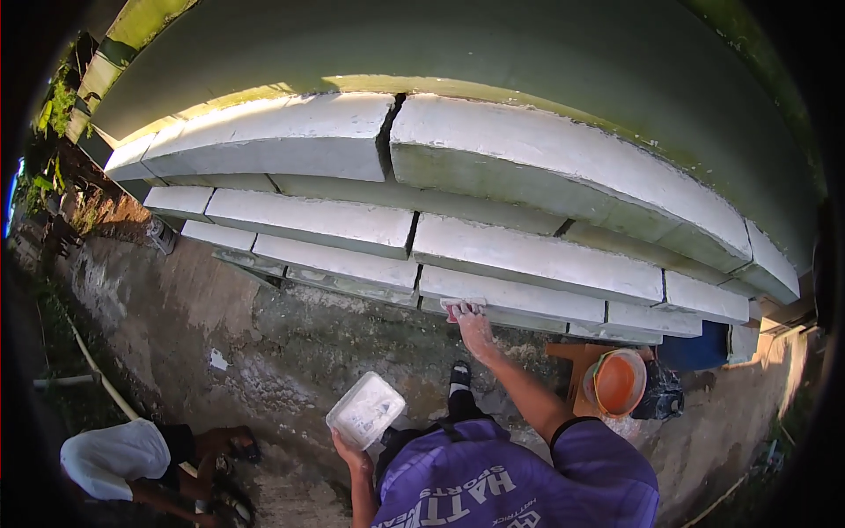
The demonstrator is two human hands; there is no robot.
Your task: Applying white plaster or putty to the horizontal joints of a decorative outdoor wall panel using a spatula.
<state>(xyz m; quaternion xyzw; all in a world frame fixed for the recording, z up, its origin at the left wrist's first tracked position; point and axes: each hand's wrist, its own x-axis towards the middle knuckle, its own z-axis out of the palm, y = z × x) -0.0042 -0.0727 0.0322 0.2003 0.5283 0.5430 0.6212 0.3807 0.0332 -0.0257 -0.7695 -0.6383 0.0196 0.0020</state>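
Observation:
My left hand (pixel 351 454) is closed on the near edge of a white rectangular plastic tub (pixel 368 407). Whitish paste or residue is smeared over the inside of the tub. With my arm reaching forward, my right hand (pixel 475 330) grips a small red-and-white hand tool (pixel 453 311); its exact kind is partly hidden by the fingers. The tool is at the front face of the lowest tier of white-coated slabs (pixel 510 292), just right of a dark vertical gap. White powder or paste coats my right fingers.
Two more white slab tiers (pixel 528 251) rise behind, under a grey-green wall (pixel 493 53). An orange bucket (pixel 619 383) stands on the right by a brown stool (pixel 576 374); a blue drum (pixel 694 350) is beyond. Another person (pixel 123 458) bends at lower left. Pipes (pixel 106 383) lie left.

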